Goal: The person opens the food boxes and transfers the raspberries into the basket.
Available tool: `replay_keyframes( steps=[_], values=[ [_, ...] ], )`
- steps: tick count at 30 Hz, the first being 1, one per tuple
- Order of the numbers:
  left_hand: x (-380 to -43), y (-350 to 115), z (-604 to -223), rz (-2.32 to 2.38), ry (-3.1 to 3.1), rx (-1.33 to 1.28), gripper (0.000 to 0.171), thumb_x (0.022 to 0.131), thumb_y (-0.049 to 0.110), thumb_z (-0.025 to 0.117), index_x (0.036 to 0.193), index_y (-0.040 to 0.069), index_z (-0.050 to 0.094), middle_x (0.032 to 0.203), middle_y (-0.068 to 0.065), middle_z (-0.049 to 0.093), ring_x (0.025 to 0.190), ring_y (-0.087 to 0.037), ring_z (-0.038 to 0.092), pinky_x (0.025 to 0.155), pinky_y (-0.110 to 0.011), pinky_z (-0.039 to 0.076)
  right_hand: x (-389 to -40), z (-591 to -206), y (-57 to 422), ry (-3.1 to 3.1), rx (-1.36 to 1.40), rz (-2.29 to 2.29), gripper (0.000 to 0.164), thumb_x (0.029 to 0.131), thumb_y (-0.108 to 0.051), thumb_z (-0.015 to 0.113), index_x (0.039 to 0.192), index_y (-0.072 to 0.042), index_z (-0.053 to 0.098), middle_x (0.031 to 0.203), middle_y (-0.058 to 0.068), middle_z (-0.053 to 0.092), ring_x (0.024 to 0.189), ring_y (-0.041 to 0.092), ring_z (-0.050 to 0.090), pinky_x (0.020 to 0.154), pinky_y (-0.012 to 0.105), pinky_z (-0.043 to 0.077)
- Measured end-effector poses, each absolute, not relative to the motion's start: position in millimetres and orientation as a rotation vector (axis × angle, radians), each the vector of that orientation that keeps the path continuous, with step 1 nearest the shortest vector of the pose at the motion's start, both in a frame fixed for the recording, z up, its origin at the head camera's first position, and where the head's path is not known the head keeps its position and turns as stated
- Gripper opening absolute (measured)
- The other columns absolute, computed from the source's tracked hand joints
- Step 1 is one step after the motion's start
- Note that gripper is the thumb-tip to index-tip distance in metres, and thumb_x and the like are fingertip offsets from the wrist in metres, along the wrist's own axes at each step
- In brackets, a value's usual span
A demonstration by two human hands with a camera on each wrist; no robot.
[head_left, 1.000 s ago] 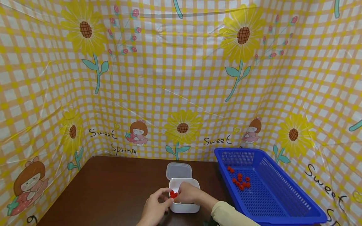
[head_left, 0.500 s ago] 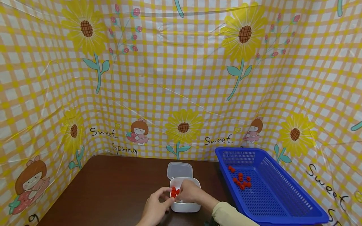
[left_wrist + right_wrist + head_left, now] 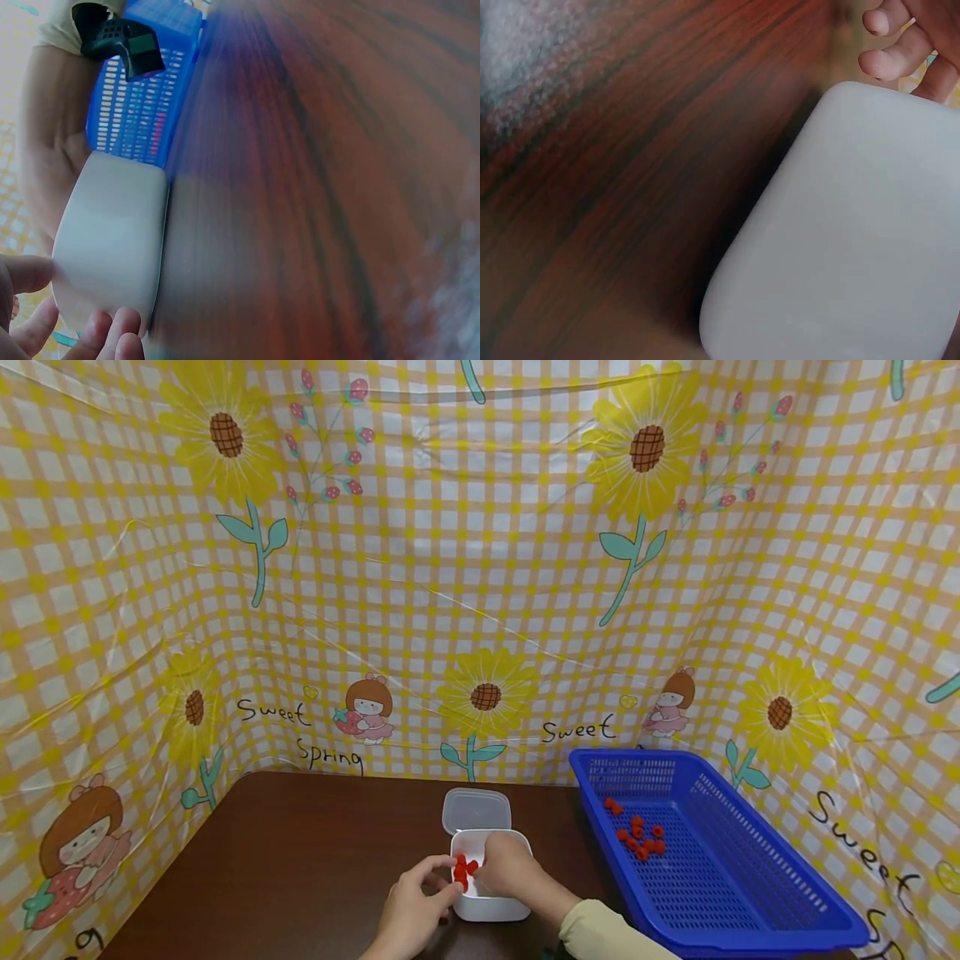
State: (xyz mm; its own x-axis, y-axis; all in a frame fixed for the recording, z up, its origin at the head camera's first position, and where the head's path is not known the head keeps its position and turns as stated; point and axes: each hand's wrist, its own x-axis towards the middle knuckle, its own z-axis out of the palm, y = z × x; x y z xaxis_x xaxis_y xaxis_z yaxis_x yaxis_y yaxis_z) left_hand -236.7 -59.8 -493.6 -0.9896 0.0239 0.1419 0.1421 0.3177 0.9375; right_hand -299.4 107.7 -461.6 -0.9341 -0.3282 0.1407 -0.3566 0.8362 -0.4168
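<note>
A white plastic box stands on the table, its inside open to view from above. My left hand holds its left end, thumb and fingertips at the rim and against the wall. In the left wrist view those fingers lie on the box's end. Several small red rounded pieces are inside, along the left wall. My right hand reaches into the box with bent fingers just right of these pieces. Its fingertips are hidden, and I cannot tell whether they pinch anything.
A translucent lid lies right behind the box. On the right is a long blue plastic basket with perforated walls, and several more red pieces lie in its left part. A checked cloth surrounds the dark wooden table.
My right hand has drawn slightly right and back inside the box, so more of the red pieces show. The left hand keeps its place at the box.
</note>
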Motion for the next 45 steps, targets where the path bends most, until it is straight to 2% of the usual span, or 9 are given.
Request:
replay_keyframes(
  steps=[8,17,22,28,35,45],
  values=[
    [-238.4,-59.3,-492.5,-1.776,-2.472,-0.13,0.033,0.088,0.023,0.077,0.119,0.014,0.069,0.081,0.0,0.064,0.059,-0.018,0.064,0.051,-0.03,0.045,-301.5,-464.4,106.6,-2.91,0.497,0.707,0.039,0.074,-0.005,0.071,0.045,-0.012,0.046,0.045,-0.008,0.029,0.046,0.012,0.029,0.043,0.024,0.021],
    [-237.6,-58.9,-494.1,-1.746,-2.479,-0.141,0.033,0.088,0.023,0.077,0.119,0.015,0.069,0.08,0.001,0.064,0.059,-0.018,0.065,0.052,-0.028,0.043,-304.8,-467.9,107.4,-2.9,0.423,1.003,0.02,0.071,-0.002,0.073,0.053,-0.005,0.063,0.051,-0.004,0.045,0.046,0.011,0.036,0.042,0.022,0.028],
    [-236.4,-58.6,-494.0,-1.745,-2.47,-0.161,0.033,0.088,0.023,0.077,0.118,0.015,0.069,0.081,0.001,0.064,0.06,-0.019,0.065,0.052,-0.027,0.043,-304.2,-467.6,107.1,-2.935,0.302,1.209,0.022,0.076,0.0,0.071,0.056,-0.004,0.062,0.049,-0.005,0.038,0.039,0.007,0.028,0.036,0.018,0.024],
    [-235.8,-58.9,-492.1,-1.749,-2.471,-0.157,0.033,0.088,0.022,0.077,0.119,0.014,0.069,0.081,0.0,0.064,0.06,-0.02,0.065,0.051,-0.028,0.043,-305.7,-468.4,105.5,-2.966,0.199,1.344,0.024,0.08,0.0,0.07,0.058,-0.002,0.062,0.045,-0.007,0.031,0.035,0.005,0.027,0.034,0.018,0.024],
    [-235.9,-59.1,-490.7,-1.75,-2.472,-0.16,0.033,0.088,0.022,0.077,0.119,0.014,0.068,0.081,0.0,0.064,0.06,-0.02,0.065,0.051,-0.028,0.044,-306.9,-468.2,104.3,-2.973,0.16,1.402,0.021,0.079,0.0,0.07,0.059,0.0,0.063,0.043,-0.007,0.031,0.034,0.006,0.028,0.035,0.018,0.024],
    [-236.1,-59.2,-490.8,-1.763,-2.474,-0.152,0.034,0.088,0.023,0.077,0.119,0.014,0.069,0.081,0.0,0.063,0.06,-0.02,0.065,0.051,-0.029,0.044,-303.7,-463.4,104.6,-2.992,0.141,1.438,0.025,0.085,-0.001,0.065,0.061,-0.001,0.061,0.048,-0.004,0.033,0.038,0.008,0.029,0.036,0.019,0.025]
  ],
)
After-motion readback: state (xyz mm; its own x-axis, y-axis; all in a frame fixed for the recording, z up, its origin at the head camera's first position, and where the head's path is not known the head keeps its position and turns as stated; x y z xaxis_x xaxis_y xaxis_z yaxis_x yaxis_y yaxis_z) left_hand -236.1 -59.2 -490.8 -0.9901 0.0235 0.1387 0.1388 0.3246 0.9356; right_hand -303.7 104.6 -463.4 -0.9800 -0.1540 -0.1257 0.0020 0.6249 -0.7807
